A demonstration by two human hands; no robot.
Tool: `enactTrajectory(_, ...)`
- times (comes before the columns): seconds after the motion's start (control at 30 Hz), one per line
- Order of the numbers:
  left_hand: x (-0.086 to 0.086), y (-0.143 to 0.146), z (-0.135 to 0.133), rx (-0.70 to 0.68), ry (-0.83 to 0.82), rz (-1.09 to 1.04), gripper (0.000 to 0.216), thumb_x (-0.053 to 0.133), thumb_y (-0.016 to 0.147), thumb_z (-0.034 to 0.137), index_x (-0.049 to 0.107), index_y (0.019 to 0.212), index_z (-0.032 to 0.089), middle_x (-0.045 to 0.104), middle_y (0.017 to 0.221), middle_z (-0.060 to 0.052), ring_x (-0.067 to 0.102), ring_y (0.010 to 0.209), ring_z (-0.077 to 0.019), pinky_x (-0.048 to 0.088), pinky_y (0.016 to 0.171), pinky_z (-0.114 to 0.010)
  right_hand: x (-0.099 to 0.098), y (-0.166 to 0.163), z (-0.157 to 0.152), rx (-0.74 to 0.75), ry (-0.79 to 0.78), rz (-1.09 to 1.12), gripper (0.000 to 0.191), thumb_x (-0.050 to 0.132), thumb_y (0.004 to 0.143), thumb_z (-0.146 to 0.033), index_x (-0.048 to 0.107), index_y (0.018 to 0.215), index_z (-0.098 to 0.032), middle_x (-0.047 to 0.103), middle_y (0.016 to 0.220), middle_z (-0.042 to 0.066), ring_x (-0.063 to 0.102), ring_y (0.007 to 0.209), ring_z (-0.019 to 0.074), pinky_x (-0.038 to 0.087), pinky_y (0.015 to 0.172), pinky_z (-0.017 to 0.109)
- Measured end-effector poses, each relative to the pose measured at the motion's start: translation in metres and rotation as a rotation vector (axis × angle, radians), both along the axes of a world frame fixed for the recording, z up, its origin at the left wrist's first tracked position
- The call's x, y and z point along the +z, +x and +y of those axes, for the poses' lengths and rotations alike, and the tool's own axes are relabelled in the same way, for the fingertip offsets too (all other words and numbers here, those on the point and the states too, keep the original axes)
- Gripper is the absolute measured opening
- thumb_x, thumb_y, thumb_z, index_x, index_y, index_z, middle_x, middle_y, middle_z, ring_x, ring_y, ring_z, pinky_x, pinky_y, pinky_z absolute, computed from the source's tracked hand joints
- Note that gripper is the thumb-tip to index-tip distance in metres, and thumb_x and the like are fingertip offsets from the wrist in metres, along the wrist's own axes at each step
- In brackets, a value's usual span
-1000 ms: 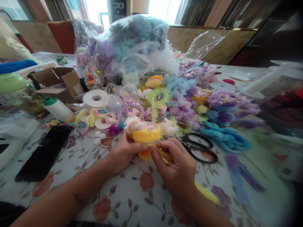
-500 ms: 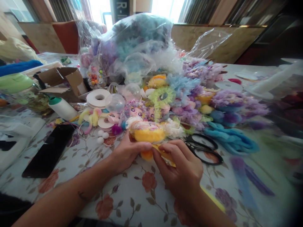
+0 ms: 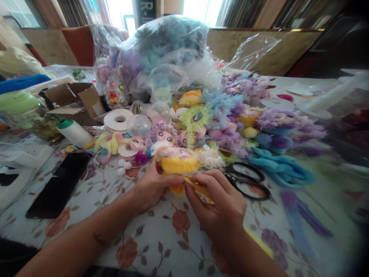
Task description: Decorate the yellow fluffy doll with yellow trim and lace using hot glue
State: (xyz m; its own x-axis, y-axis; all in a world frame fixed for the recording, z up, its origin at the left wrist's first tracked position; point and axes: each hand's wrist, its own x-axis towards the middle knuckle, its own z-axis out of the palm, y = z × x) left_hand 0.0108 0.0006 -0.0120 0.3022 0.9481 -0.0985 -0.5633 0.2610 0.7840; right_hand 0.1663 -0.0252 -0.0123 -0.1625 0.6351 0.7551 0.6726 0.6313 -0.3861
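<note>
My left hand (image 3: pixel 151 186) is closed around a small doll with fluffy yellow hair (image 3: pixel 177 161), holding it just above the floral tablecloth (image 3: pixel 150 238). My right hand (image 3: pixel 219 207) pinches a yellow strip (image 3: pixel 201 191) that runs from under the doll, over my fingers and back along my wrist. Both hands meet at the doll's lower edge. Black scissors (image 3: pixel 246 181) lie right beside my right hand.
A heap of pastel doll heads and fluffy yarn (image 3: pixel 227 119) fills the middle, with a big clear plastic bag (image 3: pixel 167 54) behind. To the left lie a black phone (image 3: pixel 59 184), a thread spool (image 3: pixel 73 132), a tape roll (image 3: pixel 118 120) and a cardboard box (image 3: pixel 75 100).
My hands and the doll stay almost still; the fingers shift slightly on the yellow strip. The view moves a little.
</note>
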Motion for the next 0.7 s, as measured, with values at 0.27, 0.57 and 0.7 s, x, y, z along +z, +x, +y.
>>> enactTrajectory(0.27,-0.0033,-0.0042,0.0026,0.01,0.038,0.082,0.049,0.085,0.065,0.013,0.064,0.109,0.019,0.073,0.105,-0.008,0.069,0.096,-0.0281,0.055,0.083,-0.038,0.0042,0.0027,-0.0006,0.045,-0.054,0.045,0.011,0.065,0.084,-0.009,0.063,0.091,-0.018,0.063,0.083,0.003,0.061,0.069,0.0132,0.049,0.061,0.025)
enactTrajectory(0.57,-0.006,-0.0062,0.0039,-0.014,0.054,0.154,0.046,0.085,0.065,0.016,0.067,0.108,0.016,0.073,0.104,-0.01,0.07,0.097,-0.0312,0.054,0.085,-0.04,0.006,0.0029,0.0001,0.057,-0.081,0.079,0.011,0.063,0.085,-0.009,0.062,0.089,-0.019,0.06,0.081,0.002,0.059,0.068,0.012,0.048,0.06,0.024)
enactTrajectory(0.7,-0.0062,-0.0062,0.0037,-0.003,0.05,0.159,0.049,0.086,0.065,0.015,0.067,0.11,0.017,0.074,0.105,-0.01,0.07,0.097,-0.0301,0.055,0.085,-0.039,0.0057,0.0022,0.0,0.066,-0.081,0.08,0.011,0.064,0.085,-0.009,0.062,0.09,-0.019,0.061,0.082,0.002,0.059,0.069,0.0116,0.049,0.061,0.023)
